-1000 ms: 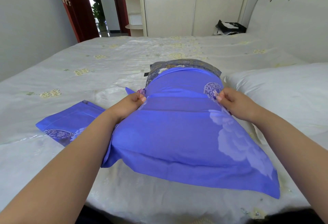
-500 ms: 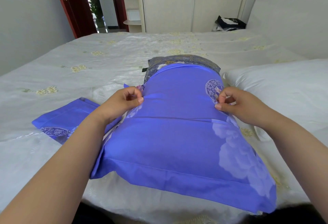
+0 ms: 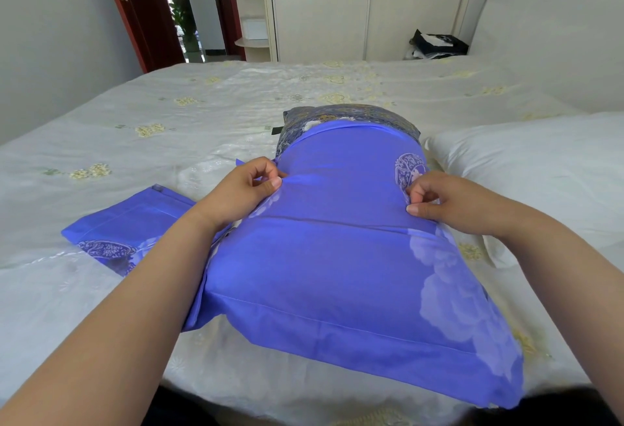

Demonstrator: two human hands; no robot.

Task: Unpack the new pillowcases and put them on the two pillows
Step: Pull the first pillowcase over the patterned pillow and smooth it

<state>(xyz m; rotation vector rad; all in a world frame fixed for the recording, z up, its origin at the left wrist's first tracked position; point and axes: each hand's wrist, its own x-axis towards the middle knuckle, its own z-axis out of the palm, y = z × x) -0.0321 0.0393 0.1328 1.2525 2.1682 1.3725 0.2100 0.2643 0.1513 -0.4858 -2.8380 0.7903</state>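
Observation:
A blue flowered pillowcase (image 3: 337, 256) covers most of a pillow lying on the bed in front of me. The pillow's dark patterned far end (image 3: 347, 116) still sticks out of the case's open mouth. My left hand (image 3: 243, 189) pinches the case's cloth at its left side. My right hand (image 3: 449, 199) pinches the cloth at the right side, beside a round printed motif. A second blue pillowcase (image 3: 125, 226) lies folded flat on the bed to the left. A bare white pillow (image 3: 540, 168) rests at the right.
The bed (image 3: 202, 114) has a white cover with pale yellow flowers. A dark bag (image 3: 435, 43) lies at the bed's far right corner. Behind stand a wardrobe (image 3: 337, 20), a red door (image 3: 141, 10) and the headboard (image 3: 557, 20) at the right.
Both hands have let go and taken a new pinch of the cloth a little nearer to me. The case has slid further over the pillow.

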